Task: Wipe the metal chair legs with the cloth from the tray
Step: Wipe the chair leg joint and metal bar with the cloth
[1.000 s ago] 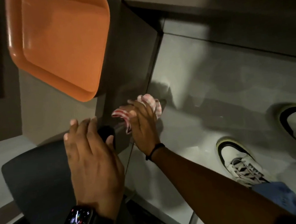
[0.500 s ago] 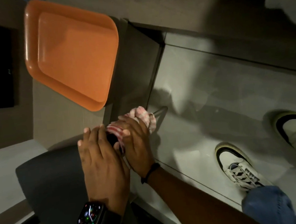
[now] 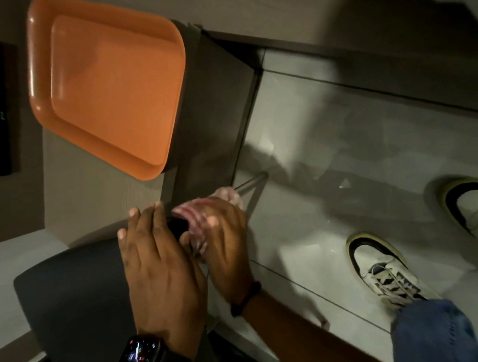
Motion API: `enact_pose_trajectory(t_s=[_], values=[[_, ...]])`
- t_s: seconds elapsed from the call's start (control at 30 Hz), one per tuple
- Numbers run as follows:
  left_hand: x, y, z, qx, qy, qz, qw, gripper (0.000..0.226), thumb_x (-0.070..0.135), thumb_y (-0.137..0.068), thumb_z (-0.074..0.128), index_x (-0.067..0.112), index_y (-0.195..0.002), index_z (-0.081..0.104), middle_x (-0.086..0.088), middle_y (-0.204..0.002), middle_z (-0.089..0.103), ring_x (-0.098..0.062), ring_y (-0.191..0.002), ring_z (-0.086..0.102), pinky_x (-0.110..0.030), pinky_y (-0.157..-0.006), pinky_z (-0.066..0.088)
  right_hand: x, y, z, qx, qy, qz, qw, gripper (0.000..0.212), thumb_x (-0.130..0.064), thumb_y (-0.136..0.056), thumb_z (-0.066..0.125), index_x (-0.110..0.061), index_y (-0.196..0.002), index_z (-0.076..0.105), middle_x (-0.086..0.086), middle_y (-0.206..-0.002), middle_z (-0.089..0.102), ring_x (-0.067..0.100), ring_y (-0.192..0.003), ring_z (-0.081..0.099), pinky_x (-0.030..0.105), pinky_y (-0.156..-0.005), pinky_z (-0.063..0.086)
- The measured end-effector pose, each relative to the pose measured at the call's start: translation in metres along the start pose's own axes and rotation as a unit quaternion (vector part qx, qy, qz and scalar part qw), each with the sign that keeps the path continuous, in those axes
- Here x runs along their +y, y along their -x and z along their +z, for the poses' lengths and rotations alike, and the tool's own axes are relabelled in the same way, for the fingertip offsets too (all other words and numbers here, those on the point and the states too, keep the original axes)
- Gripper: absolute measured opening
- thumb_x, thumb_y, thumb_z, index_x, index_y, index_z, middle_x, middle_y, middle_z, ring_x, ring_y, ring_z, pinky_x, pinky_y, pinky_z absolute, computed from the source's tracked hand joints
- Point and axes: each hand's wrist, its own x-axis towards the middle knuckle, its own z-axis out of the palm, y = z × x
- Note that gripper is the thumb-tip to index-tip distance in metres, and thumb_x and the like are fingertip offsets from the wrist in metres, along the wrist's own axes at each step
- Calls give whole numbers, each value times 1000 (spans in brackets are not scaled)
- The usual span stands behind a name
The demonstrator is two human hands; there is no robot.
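Note:
My right hand (image 3: 225,241) is closed around a red-and-white striped cloth (image 3: 202,211), which is wrapped on a thin metal chair leg (image 3: 251,183). The bare end of the leg sticks out beyond the cloth toward the pale floor. My left hand (image 3: 154,257), with a smartwatch on the wrist, lies flat with its fingers together on the dark chair seat (image 3: 73,301), right beside the right hand. The orange tray (image 3: 107,85) sits on a grey surface above the hands, with nothing in it.
A grey cabinet or table block (image 3: 218,109) stands under the tray, next to the chair leg. My two feet in white and black sneakers (image 3: 385,268) stand on the glossy floor tiles at the right. A dark panel fills the far left.
My right hand has slid the cloth up the leg toward the seat, baring the leg's lower end. The left hand stayed on the seat. The view shifted slightly.

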Motion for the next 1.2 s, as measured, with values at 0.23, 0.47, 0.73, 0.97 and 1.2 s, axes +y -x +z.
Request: enact_pose_trajectory(t_s=[0.23, 0.47, 0.73, 0.97, 1.2], values=[[-2, 0, 4, 15, -10, 6, 1000, 53, 25, -104, 41, -2, -150, 41, -23, -153, 46, -38, -154, 30, -44, -132, 6, 75, -66, -20, 10, 195, 1, 981, 47, -29, -120, 40, -3, -151, 63, 20, -161, 59, 35, -159, 48, 51, -142, 24], [0, -1, 5, 21, -15, -7, 1000, 54, 26, -104, 39, -2, -150, 41, -23, -153, 46, -38, -154, 30, -47, -132, 9, 48, -81, -35, 0, 31, 111, 993, 39, -14, -116, 49, -8, -153, 62, 20, -158, 61, 37, -154, 54, 47, -135, 35], [-1, 0, 2, 9, -8, 2, 1000, 56, 29, -105, 36, -1, -152, 38, -24, -155, 43, -38, -153, 29, -50, -131, 12, 34, -4, 29, -6, -6, -123, 992, 88, -24, -118, 55, -70, -164, -5, -12, -182, -7, -10, -170, -5, 5, -136, 7], [-5, -6, 6, 32, -3, 8, 999, 54, 22, -103, 43, -2, -151, 40, -25, -151, 44, -40, -151, 33, -47, -131, 12, 88, -87, -15, 29, -1, 75, 997, 60, -32, -123, 21, 4, -169, 33, 27, -178, 33, 27, -168, 33, 53, -144, 14], [-2, -2, 3, 22, 2, 8, 1000, 53, 22, -104, 41, -2, -151, 40, -25, -150, 45, -40, -150, 34, -56, -128, 19, 26, -19, 4, -3, -104, -3, 995, 40, -42, -121, 34, -35, -155, 55, -2, -164, 54, 10, -153, 53, 27, -133, 39]])
